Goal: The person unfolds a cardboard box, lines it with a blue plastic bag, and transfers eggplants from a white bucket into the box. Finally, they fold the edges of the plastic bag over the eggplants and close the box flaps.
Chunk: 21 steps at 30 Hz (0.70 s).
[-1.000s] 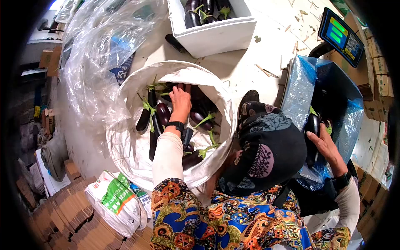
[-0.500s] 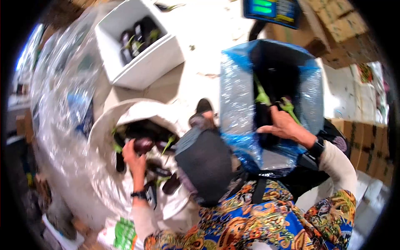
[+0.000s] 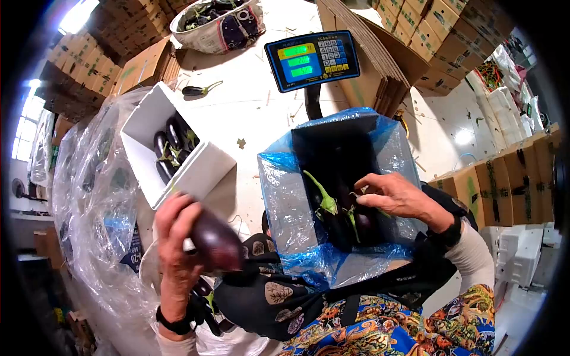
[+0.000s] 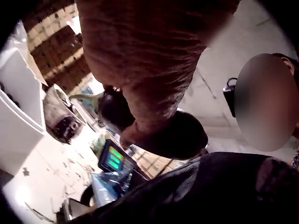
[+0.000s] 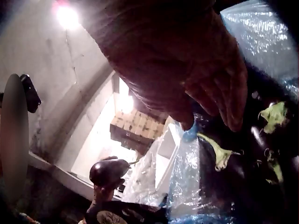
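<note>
My left hand (image 3: 175, 249) grips a plump dark eggplant (image 3: 218, 242), raised over the white sack (image 3: 237, 345) beside my knee. In the left wrist view the fingers wrap around this eggplant (image 4: 184, 135), whose stem sticks out on the far side. My right hand (image 3: 401, 200) hovers over the box lined with blue plastic (image 3: 285, 199), fingers loosely bent and nothing held. Below its fingertips lie eggplants with green stems (image 3: 326, 203) in the box. The right wrist view shows the fingers pointing down close above those stems (image 5: 222, 156).
A scale display (image 3: 312, 59) stands behind the lined box. A white foam box (image 3: 205, 172) with several eggplants is at the left, beside crumpled clear plastic (image 3: 89, 196). One loose eggplant (image 3: 199, 91) lies on the floor. Farther back is a filled sack (image 3: 237, 29); cardboard boxes (image 3: 496, 187) line the right.
My left hand has lifted an eggplant out of the white sack. My right hand has let go of the eggplant it placed in the lined box. The head view has swung right.
</note>
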Tool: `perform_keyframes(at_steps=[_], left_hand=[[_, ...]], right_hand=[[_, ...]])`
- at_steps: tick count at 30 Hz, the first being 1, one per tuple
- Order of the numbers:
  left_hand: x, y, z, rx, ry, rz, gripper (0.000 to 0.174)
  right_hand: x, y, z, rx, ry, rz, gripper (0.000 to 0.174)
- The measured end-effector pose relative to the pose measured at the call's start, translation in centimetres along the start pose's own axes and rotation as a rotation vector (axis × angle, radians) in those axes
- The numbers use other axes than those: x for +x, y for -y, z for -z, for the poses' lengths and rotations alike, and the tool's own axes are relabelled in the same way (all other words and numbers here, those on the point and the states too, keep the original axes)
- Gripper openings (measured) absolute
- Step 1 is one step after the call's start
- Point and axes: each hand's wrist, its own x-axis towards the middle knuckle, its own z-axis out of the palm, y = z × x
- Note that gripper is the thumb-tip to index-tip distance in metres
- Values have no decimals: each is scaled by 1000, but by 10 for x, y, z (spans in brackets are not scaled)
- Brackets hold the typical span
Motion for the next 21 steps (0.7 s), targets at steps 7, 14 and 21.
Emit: perform_keyframes(at_steps=[7,14,21], left_hand=[[75,-44,-53,5,302,-486,45],[85,-48,-69,32,400,-536,44],[84,-43,-60,85,424,-524,43]], right_hand=[[-16,-9,17,127,-50,7,39],[-26,-5,20,76,-45,39,38],[-23,-5,16,7,-98,103,33]])
